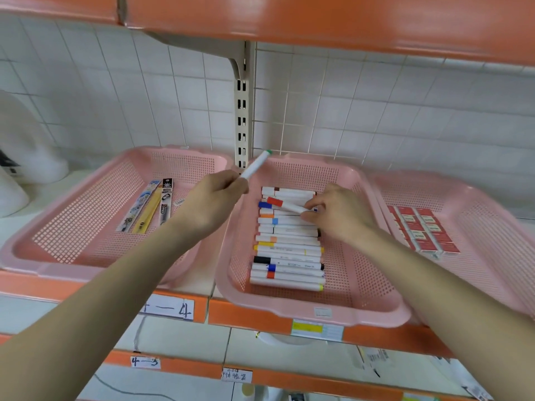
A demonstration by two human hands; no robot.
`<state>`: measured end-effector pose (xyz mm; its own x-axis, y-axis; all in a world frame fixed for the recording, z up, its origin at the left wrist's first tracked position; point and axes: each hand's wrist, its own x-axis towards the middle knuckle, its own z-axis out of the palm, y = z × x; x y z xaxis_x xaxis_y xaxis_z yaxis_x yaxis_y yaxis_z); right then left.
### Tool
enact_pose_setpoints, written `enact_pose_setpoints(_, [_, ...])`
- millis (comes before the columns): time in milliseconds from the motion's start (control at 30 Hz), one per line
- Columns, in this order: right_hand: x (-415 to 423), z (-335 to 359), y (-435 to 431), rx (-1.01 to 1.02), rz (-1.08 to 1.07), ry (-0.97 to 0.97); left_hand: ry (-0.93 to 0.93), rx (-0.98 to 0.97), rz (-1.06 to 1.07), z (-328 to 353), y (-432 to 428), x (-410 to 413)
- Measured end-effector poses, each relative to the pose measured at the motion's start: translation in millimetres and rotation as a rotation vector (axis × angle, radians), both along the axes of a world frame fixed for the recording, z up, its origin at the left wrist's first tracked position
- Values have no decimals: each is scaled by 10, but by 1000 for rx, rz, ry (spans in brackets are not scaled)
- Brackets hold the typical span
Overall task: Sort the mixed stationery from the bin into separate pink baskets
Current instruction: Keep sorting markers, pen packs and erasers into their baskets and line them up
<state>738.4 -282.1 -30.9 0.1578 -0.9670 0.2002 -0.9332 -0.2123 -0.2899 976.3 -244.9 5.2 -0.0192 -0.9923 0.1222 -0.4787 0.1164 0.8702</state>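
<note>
Three pink baskets stand side by side on a shelf. The middle basket (373,290) holds a row of several white markers (288,256) with coloured bands. My left hand (215,201) is shut on a white marker with a green end (256,164), raised above the gap between the left and middle baskets. My right hand (338,211) pinches a white marker with a red cap (285,204), which lies slanted on top of the row. The left basket (84,215) holds a few long flat packs (149,209). The right basket (480,227) holds red and white small boxes (424,231).
The shelf has an orange front edge (246,316) with paper labels. A second orange shelf (318,18) hangs close overhead. White tiled wall and a slotted upright (241,111) stand behind the baskets. White objects (26,157) sit at the far left.
</note>
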Motion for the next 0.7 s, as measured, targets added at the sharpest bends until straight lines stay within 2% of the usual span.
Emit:
enact_pose_setpoints(200, [32, -44, -182, 63, 41, 68, -382, -183, -177, -57, 32, 60])
enact_pose_setpoints(333, [87, -70, -244, 116, 46, 65, -403, -181, -304, -113, 42, 39])
enact_pose_setpoints(467, [121, -101, -259, 162, 20, 20, -500, -125, -402, -213, -7, -19])
enact_pose_setpoints(600, [101, -131, -273, 154, 34, -17, -672, -134, -391, -269, -29, -129])
enact_pose_setpoints(700, [57, -111, -289, 179, 15, -180, -775, -148, -350, -257, -47, -228])
